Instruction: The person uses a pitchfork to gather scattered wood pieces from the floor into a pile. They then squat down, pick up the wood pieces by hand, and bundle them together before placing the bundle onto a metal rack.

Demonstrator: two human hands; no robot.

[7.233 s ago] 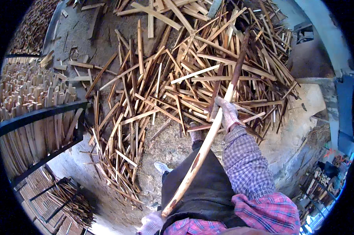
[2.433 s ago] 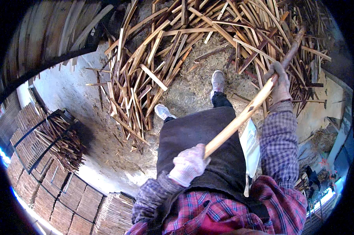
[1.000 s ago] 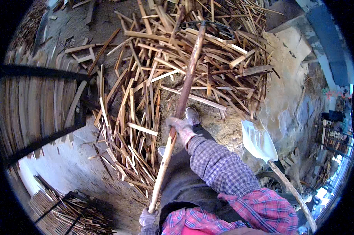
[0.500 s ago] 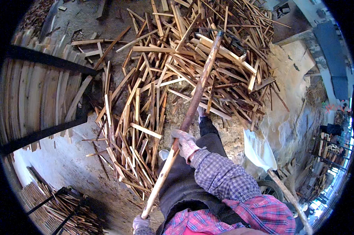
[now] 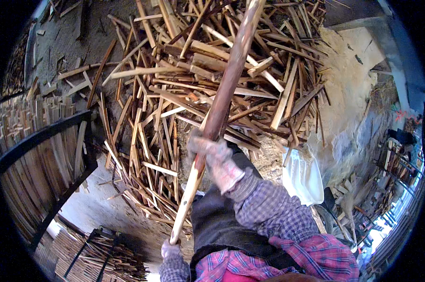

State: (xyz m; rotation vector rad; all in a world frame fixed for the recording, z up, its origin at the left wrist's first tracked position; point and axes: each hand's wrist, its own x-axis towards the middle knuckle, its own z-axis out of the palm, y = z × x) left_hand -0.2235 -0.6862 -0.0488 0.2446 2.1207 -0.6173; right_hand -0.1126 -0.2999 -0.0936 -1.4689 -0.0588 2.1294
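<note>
A long wooden tool handle (image 5: 223,101), dark brown along its upper part and pale near the butt, slants across the view. My right hand (image 5: 217,162), in a stained pale glove, is wrapped round its middle and slightly blurred. At the pale butt end, low in the view, my left hand (image 5: 170,249) is closed round the wood, also gloved. The handle's far end runs out past the top edge, so its head is hidden now. Beneath and beyond it spreads a big heap of loose wooden sticks (image 5: 170,70), jumbled at many angles.
A white shovel scoop (image 5: 303,181) stands right of my legs. On the left, a dark metal frame (image 5: 43,129) holds upright slats; below it lies a strapped bundle of sticks (image 5: 81,256). A pale sheet (image 5: 351,94) covers ground at the right. Scattered sticks reach near my feet.
The handle has swung up and its far end, with a dark metal head, has left the view. My right hand has moved nearer the left of its old place and down the handle's line slightly.
</note>
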